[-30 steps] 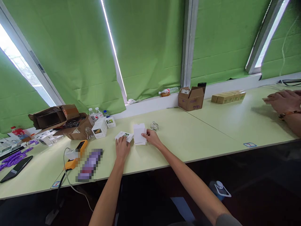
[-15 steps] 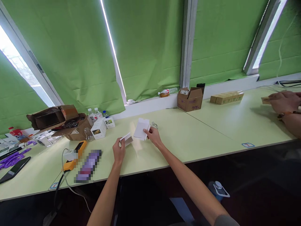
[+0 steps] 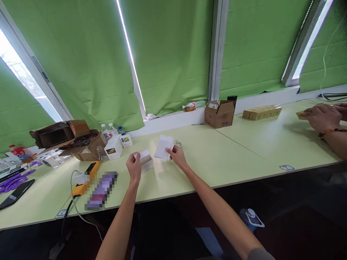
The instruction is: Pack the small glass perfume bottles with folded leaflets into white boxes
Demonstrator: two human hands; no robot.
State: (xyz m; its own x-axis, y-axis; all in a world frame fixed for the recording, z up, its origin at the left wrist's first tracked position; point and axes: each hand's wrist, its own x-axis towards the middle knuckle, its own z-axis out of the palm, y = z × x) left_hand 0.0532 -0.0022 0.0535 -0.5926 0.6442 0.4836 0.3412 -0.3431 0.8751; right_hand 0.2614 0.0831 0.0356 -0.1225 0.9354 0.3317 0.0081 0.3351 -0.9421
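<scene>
Green blinds back the counter point(image 3: 206, 159); left hand point(image 3: 134, 167) grips a small box point(image 3: 145, 161), right hand point(image 3: 175, 156) pinches a white card point(image 3: 163, 147).

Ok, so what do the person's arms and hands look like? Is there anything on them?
Both arms are bare. The left hand and right hand wear no gloves, and no watch, bracelet or ring shows. A bit of grey sleeve peeks in high on the right arm, at the picture's bottom edge; the left arm shows no sleeve.
</scene>
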